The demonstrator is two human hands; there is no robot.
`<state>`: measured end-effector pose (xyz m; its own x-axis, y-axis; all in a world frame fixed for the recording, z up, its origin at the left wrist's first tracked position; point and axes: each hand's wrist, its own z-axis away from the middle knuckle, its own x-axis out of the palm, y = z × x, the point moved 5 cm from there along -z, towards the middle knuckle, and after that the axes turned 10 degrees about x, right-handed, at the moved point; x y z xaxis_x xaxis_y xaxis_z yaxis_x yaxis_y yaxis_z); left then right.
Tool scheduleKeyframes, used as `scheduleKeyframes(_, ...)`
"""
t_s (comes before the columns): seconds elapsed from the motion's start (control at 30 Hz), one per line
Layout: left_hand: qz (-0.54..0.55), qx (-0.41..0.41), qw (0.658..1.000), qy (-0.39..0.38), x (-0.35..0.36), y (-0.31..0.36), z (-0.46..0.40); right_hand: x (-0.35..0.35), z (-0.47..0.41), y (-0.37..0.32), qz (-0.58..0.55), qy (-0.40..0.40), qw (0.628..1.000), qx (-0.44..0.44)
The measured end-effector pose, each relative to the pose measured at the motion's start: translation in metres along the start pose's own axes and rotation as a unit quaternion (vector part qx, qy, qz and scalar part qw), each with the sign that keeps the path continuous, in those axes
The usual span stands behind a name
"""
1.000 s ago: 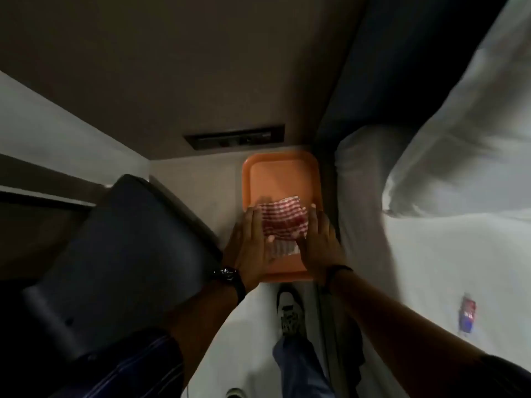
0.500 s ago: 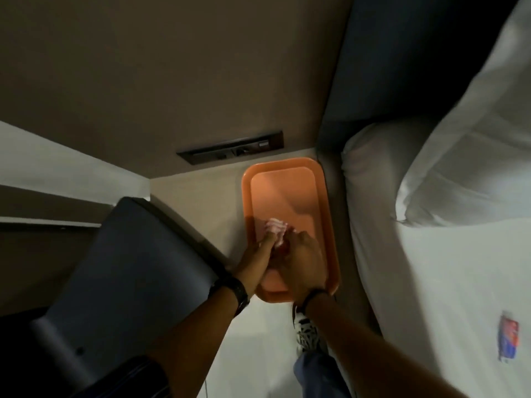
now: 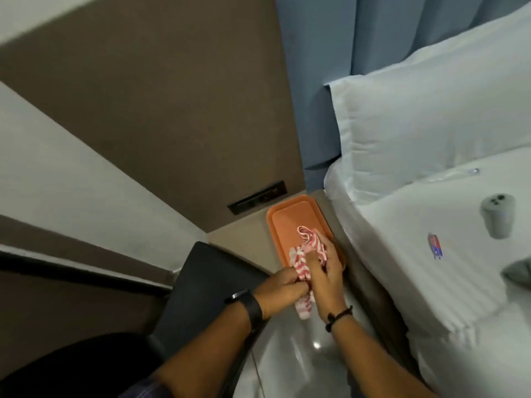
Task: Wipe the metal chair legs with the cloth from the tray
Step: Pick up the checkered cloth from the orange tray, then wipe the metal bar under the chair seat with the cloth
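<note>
A red-and-white checked cloth hangs bunched between both my hands, just above the near end of the orange tray on the floor. My left hand, with a black watch on the wrist, grips its lower part. My right hand, with a black cord bracelet, holds its upper part. The dark chair stands to the left of my hands. Its metal legs are hidden from view.
A bed with white sheets and a pillow fills the right side. A grey cylindrical object lies on the bed. A blue curtain hangs behind. A brown wall panel with a black socket strip stands beyond the tray.
The cloth lay flat on the tray under both hands, then was bunched up. Now both hands have lifted it off the tray toward me, and the view has tilted up.
</note>
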<state>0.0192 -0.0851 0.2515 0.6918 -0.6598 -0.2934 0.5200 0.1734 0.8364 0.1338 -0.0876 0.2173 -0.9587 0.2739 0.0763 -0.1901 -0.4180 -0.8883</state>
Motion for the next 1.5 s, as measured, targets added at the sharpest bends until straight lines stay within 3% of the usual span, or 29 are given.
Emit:
scheduleKeyframes(0.07,-0.204,0.044,0.978,0.008,0.006,0.004,0.042,-0.013,0.039,0.005,0.002,0.009,1.0,-0.005)
scheduleKeyframes(0.13,-0.372,0.085,0.922,0.065,0.014,-0.002,0.086,-0.025,0.076,0.014,0.015,0.034,0.999,-0.008)
scheduleKeyframes(0.23,-0.478,0.027,0.867,0.135,0.024,-0.041,0.146,-0.039,0.12,0.039,0.048,0.044,0.998,-0.027)
scheduleKeyframes(0.4,-0.599,-0.071,0.794,0.079,0.067,-0.147,0.216,-0.052,0.178,0.153,0.048,0.01,0.998,0.046)
scheduleKeyframes(0.63,-0.661,-0.101,0.743,-0.019,0.161,-0.307,0.246,-0.048,0.237,0.391,0.021,-0.044,0.989,0.137)
scheduleKeyframes(0.77,-0.663,-0.08,0.744,0.002,0.186,-0.378,0.247,-0.022,0.257,0.509,-0.022,-0.058,0.982,0.178)
scheduleKeyframes(0.93,-0.719,-0.047,0.692,-0.042,0.188,-0.461,0.238,0.023,0.253,0.621,-0.056,-0.053,0.977,0.197)
scheduleKeyframes(1.07,-0.77,-0.007,0.638,-0.013,0.186,-0.493,0.229,0.082,0.221,0.663,-0.094,-0.041,0.98,0.168)
scheduleKeyframes(1.23,-0.803,0.018,0.595,0.015,0.184,-0.506,0.222,0.164,0.191,0.653,-0.094,-0.031,0.992,0.075)
scheduleKeyframes(1.4,-0.817,0.05,0.574,0.025,0.178,-0.507,0.223,0.187,0.18,0.687,-0.078,0.025,0.993,0.085)
scheduleKeyframes(1.5,-0.823,0.04,0.567,0.019,0.178,-0.508,0.222,0.176,0.172,0.732,-0.015,0.006,0.991,0.133)
